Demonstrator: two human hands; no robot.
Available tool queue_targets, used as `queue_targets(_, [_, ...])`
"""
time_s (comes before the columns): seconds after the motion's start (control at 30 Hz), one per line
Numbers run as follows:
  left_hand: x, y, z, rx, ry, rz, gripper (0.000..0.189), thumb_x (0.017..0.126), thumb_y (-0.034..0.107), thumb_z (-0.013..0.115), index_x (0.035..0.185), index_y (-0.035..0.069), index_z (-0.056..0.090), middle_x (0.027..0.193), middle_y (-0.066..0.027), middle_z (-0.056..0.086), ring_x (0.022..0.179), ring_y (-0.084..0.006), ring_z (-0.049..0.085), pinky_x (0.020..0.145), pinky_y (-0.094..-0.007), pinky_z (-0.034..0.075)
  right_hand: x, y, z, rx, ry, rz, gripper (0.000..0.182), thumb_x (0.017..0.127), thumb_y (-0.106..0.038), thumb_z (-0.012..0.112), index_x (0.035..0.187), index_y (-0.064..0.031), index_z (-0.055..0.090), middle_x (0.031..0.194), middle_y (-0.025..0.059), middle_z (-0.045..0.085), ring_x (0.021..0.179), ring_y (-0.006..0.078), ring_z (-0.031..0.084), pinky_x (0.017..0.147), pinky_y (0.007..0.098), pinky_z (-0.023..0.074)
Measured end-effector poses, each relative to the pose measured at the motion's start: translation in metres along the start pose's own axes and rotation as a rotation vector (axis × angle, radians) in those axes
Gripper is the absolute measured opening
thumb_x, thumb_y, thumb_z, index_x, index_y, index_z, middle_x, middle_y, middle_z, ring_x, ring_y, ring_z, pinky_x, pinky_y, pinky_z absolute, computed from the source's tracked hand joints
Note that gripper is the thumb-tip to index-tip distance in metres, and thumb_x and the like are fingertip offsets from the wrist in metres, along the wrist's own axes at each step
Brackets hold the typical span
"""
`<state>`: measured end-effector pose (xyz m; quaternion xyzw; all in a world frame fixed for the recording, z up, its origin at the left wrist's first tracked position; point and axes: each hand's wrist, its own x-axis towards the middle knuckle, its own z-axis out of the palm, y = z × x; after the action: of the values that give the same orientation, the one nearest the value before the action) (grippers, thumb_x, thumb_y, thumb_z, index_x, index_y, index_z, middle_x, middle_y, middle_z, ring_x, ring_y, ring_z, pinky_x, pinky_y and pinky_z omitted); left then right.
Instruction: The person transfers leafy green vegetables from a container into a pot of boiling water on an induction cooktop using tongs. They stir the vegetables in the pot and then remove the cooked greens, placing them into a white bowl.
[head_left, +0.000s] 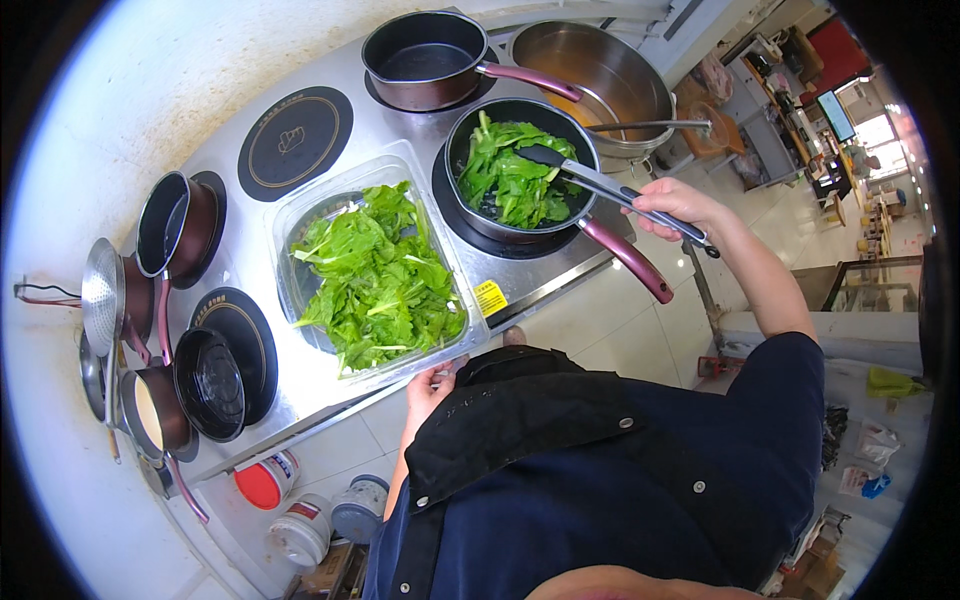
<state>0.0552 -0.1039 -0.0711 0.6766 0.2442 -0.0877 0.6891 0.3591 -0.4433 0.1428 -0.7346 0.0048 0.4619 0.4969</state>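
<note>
My right hand grips a pair of kitchen tongs with dark tips. Those tips rest on chopped leafy greens inside a dark-lined saucepan. The pan stands on a round black hob plate, its purple-red handle angled towards me. To its left, more leafy greens are heaped in a clear plastic container on the steel cooktop. My left hand is low at the container's near edge, partly covered by the black apron; whether it grips anything is unclear.
Behind the greens pan are another saucepan and a large steel pot of brownish liquid with a metal handle across it. Several pans and a perforated strainer crowd the left side. Tubs stand on the floor below the cooktop.
</note>
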Motion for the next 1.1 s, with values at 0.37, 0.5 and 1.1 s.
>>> queue_targets(0.37, [0.007,-0.009,-0.001,0.016,-0.061,-0.011,0.026,0.083,0.000,0.059,0.109,-0.002,0.057,0.097,-0.0026,0.061,0.071,-0.0050,0.051,0.066,-0.0204,0.045,-0.069,-0.058,0.014,-1.144,0.299,-0.042,0.041,0.074,-0.030,0.064,0.085,0.0078,0.055,0.064,0.0168,0.058,0.056,0.0265,0.060,0.054,0.0359,0.0491])
queue_targets(0.5, [0.011,-0.014,0.000,-0.003,-0.082,-0.023,0.024,0.082,-0.001,0.059,0.107,-0.002,0.058,0.094,-0.0016,0.060,0.068,-0.0048,0.049,0.064,-0.0202,0.044,-0.057,-0.052,0.033,-1.331,0.331,-0.116,0.052,0.073,-0.040,0.062,0.081,0.0111,0.057,0.074,0.0251,0.060,0.074,0.0365,0.062,0.069,0.0411,0.0497])
queue_targets(1.1, [0.006,-0.009,-0.013,-0.037,-0.092,-0.038,0.027,0.083,0.001,0.059,0.110,-0.001,0.057,0.099,-0.0055,0.063,0.068,-0.0046,0.054,0.064,-0.0193,0.045,0.028,0.001,0.048,-0.326,0.127,-0.099,0.021,0.080,-0.020,0.060,0.079,0.0010,0.061,0.062,0.0039,0.057,0.045,0.0102,0.051,0.039,0.0241,0.0386])
